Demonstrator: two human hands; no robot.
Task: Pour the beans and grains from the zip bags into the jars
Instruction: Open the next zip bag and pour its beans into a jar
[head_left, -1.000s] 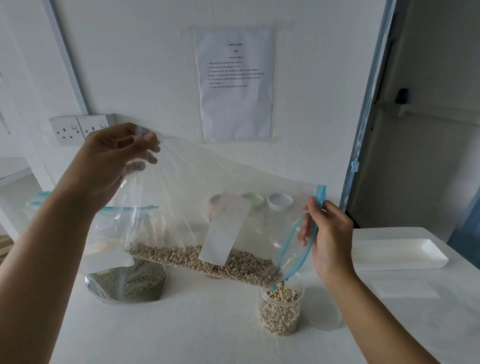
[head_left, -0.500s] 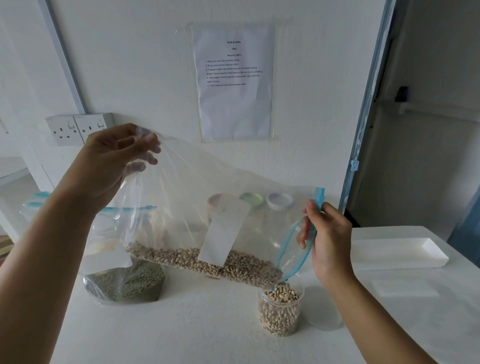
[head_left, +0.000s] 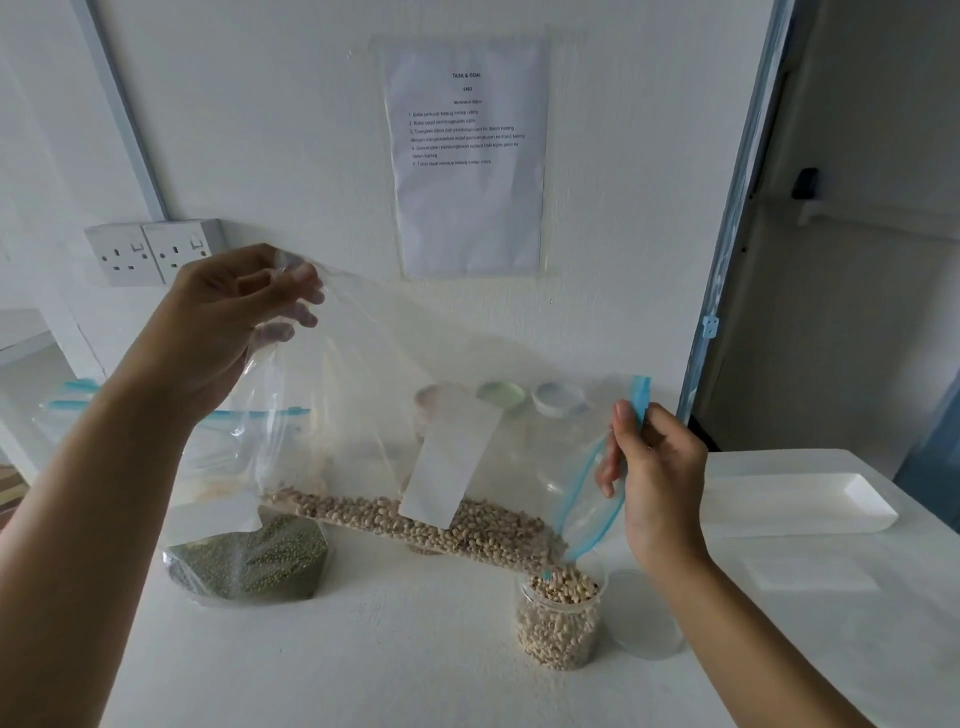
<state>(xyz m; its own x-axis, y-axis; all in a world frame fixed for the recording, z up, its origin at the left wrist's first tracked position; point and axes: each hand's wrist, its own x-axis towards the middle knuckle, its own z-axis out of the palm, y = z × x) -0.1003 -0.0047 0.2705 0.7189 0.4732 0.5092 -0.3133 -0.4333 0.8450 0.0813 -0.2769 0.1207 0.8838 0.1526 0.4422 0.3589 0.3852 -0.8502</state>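
The left hand (head_left: 228, 322) pinches the closed bottom corner of a clear zip bag (head_left: 363, 415) and lifts it high at the left, so the bag slopes down to the right. The right hand (head_left: 654, 478) pinches the blue zip strip (head_left: 640, 397) between thumb and fingers, the bag's mouth gaping just above an open jar (head_left: 561, 618) on the white table (head_left: 415, 665). Pale beans (head_left: 426, 525) lie along the bag's lower edge; the jar is heaped with them. A clear lid (head_left: 647, 616) lies just right of the jar. A bag of green grains (head_left: 249, 561) rests at the left, and lidded jars (head_left: 501, 397) stand far behind.
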